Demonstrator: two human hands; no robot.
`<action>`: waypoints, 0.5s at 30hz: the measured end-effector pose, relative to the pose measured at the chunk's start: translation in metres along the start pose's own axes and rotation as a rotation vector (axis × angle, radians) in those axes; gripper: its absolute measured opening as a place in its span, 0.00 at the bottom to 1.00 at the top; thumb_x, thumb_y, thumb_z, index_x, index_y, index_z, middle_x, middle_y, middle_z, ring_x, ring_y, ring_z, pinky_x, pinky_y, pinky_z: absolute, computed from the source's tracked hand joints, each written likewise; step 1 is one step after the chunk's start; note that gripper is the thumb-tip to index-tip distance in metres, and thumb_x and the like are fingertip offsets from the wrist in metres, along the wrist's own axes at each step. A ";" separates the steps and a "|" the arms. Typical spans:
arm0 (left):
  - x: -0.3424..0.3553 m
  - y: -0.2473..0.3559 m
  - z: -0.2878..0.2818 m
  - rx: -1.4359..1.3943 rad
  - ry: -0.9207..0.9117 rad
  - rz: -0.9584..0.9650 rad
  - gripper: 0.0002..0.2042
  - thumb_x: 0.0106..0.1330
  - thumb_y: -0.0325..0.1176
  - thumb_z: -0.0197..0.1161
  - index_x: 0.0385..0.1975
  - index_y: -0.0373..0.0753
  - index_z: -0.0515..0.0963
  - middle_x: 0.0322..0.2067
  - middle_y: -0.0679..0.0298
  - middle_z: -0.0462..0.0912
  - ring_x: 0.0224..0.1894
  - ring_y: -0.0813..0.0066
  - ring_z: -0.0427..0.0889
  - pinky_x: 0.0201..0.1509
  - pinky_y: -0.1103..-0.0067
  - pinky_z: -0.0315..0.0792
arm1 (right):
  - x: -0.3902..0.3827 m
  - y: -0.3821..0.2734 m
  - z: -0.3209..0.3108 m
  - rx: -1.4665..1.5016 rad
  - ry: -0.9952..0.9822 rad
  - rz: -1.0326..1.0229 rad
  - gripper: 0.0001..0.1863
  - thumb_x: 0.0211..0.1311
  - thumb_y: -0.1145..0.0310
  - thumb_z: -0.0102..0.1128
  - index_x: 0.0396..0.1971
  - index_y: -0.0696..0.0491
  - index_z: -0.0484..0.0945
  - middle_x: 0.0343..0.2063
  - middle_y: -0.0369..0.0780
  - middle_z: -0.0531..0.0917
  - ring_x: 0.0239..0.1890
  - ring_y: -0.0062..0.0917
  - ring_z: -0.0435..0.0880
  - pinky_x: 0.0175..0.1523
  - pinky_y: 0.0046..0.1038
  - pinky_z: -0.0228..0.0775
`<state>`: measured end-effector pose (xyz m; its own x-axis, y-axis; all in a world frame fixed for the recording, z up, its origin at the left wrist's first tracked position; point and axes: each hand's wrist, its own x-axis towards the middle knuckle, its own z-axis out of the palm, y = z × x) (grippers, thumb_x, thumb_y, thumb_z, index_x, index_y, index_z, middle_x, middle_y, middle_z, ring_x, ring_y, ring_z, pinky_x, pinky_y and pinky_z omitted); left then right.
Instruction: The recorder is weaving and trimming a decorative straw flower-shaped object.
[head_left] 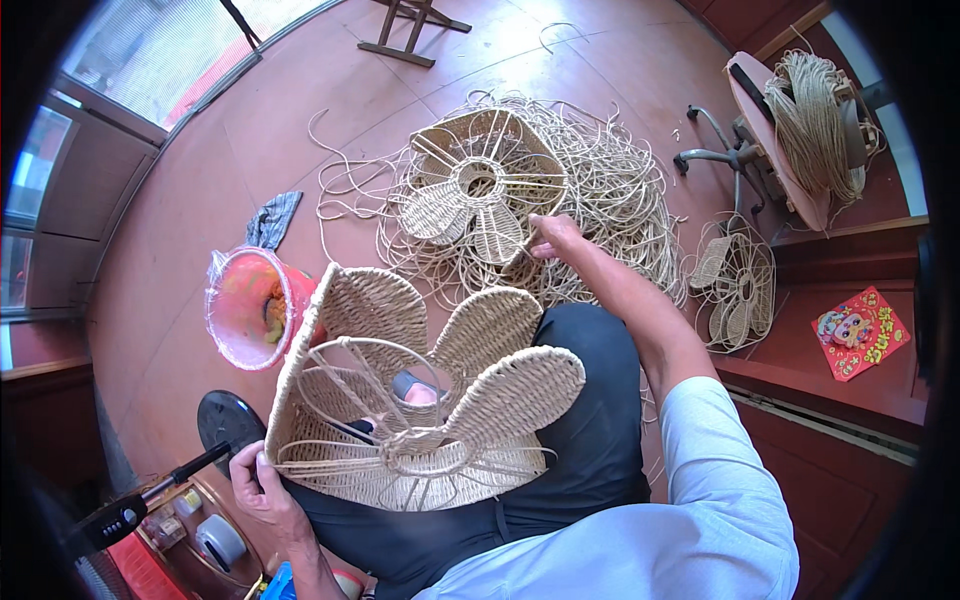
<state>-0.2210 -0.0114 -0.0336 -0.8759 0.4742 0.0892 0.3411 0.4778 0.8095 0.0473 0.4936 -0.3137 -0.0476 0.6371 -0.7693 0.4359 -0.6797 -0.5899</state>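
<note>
Across my lap lies a woven straw-cord basket point(345, 487) with a flower-shaped side; several of its petals are filled with weave, others are bare wire loops with cords across them. My left hand point(270, 492) pinches its left corner, thumb on top. Farther ahead, a second woven basket point(549, 160) of the same flower pattern rests on a heap of loose cord point(620, 210). My right arm is stretched out to it, and my right hand point(555, 238) has its fingers closed on the near right edge. Part of that grip is hidden.
Left of my knees stands a pink bucket point(225, 325) lined with plastic, beside a grey cloth point(273, 220). A wheeled chair point(735, 155) carries a cord coil point(815, 120) at right, near another flower frame point(742, 290). A wooden stool point(408, 45) stands far ahead.
</note>
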 end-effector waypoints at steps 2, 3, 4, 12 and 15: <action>-0.001 0.000 0.000 0.014 -0.001 -0.001 0.09 0.78 0.29 0.56 0.44 0.31 0.81 0.40 0.62 0.84 0.44 0.75 0.80 0.55 0.76 0.72 | 0.009 0.002 0.005 -0.091 0.062 0.010 0.27 0.69 0.58 0.69 0.54 0.69 0.81 0.49 0.54 0.87 0.31 0.39 0.92 0.30 0.34 0.90; -0.001 0.000 0.000 0.011 0.001 -0.004 0.09 0.78 0.29 0.56 0.44 0.31 0.81 0.40 0.62 0.84 0.44 0.75 0.80 0.55 0.76 0.72 | 0.010 0.006 0.009 -0.025 0.038 0.000 0.23 0.68 0.62 0.68 0.51 0.69 0.82 0.49 0.53 0.87 0.31 0.39 0.93 0.31 0.35 0.90; -0.001 -0.001 0.000 0.009 0.005 0.002 0.10 0.78 0.29 0.55 0.44 0.31 0.81 0.40 0.62 0.84 0.44 0.75 0.80 0.55 0.76 0.72 | 0.011 0.005 0.012 -0.024 0.037 0.000 0.23 0.68 0.62 0.68 0.51 0.69 0.82 0.49 0.53 0.87 0.31 0.39 0.93 0.31 0.35 0.90; 0.001 -0.011 -0.002 -0.002 -0.027 0.014 0.09 0.82 0.30 0.56 0.48 0.32 0.80 0.40 0.66 0.82 0.43 0.80 0.77 0.53 0.79 0.71 | -0.025 -0.054 -0.004 0.168 -0.342 0.143 0.13 0.72 0.71 0.49 0.43 0.66 0.77 0.35 0.53 0.88 0.34 0.33 0.93 0.27 0.22 0.90; 0.002 -0.010 -0.001 0.004 -0.006 0.039 0.10 0.79 0.29 0.54 0.44 0.31 0.81 0.40 0.63 0.83 0.43 0.77 0.79 0.52 0.77 0.72 | -0.042 -0.086 -0.050 0.356 -0.412 0.111 0.14 0.72 0.70 0.49 0.40 0.66 0.79 0.35 0.52 0.89 0.33 0.31 0.93 0.27 0.21 0.89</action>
<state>-0.2264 -0.0159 -0.0409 -0.8599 0.4970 0.1168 0.3760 0.4617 0.8034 0.0564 0.5433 -0.2188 -0.3976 0.4082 -0.8218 0.1311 -0.8611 -0.4912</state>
